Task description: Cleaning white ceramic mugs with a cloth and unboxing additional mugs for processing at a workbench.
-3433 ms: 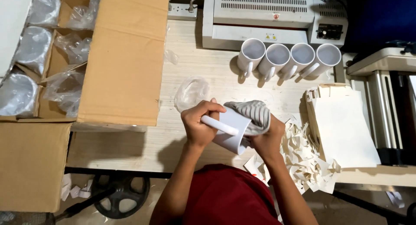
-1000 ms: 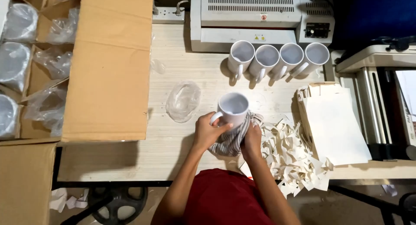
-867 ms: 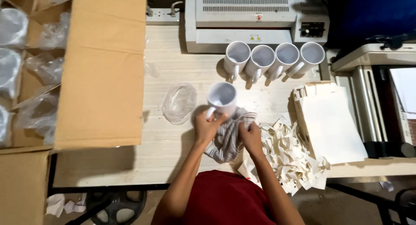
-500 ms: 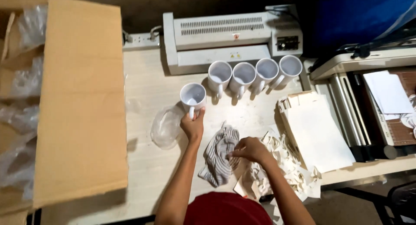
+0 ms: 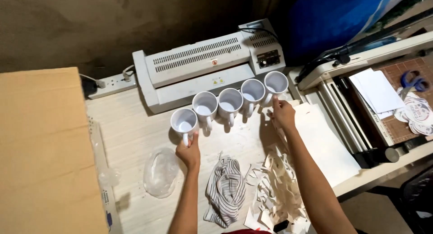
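The left hand (image 5: 189, 152) grips the handle of the leftmost white mug (image 5: 184, 121) on the worktop (image 5: 131, 135). The right hand (image 5: 283, 115), fingers loosely spread, touches the rightmost mug (image 5: 276, 83) of the row.

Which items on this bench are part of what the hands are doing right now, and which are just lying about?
In hand: left hand on the leftmost white mug; right hand at the rightmost mug; three mugs between.

Lying about: striped cloth, paper scraps, plastic bag, laminator, cardboard box.

A pale wooden table (image 5: 131, 135) stands against a dark, stained wall (image 5: 90, 22) (dimly lit), with blue sheeting (image 5: 333, 17) hanging at the right beyond it.
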